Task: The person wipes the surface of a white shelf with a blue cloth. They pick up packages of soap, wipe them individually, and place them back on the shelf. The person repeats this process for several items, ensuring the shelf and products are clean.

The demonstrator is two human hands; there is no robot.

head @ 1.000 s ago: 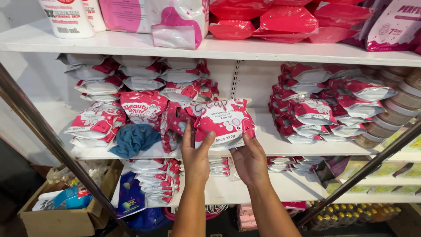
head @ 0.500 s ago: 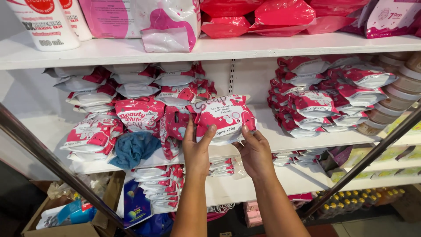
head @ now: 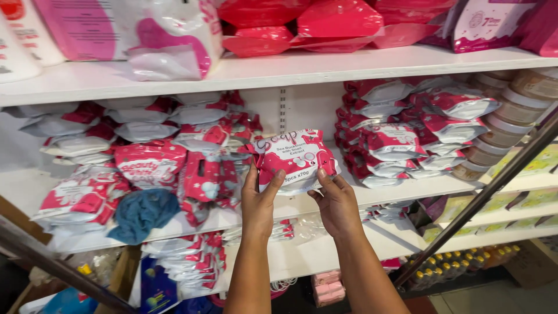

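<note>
Left hand (head: 258,203) and right hand (head: 337,203), fingers upward, each grip grasping a pink-and-white soap packet (head: 296,160) above the white shelf (head: 383,195) edge, between stacked packets (head: 192,168)

Views: one only, head-worn; nothing shared with a second view.
Position: at the person's head, standing close before a white shelf unit (head: 325,64).
Facing: forward and slightly down, onto the middle shelf (head: 383,195).
Nearness: close; forearms rise from the bottom edge, left hand (head: 258,200) and right hand (head: 337,203) near centre, raising a red-and-white packet (head: 296,160).
Framing: upper shelf cut off at top; lower shelves and floor at bottom.
Foreground: dark slanted bars (head: 494,186) cross both lower corners.
</note>
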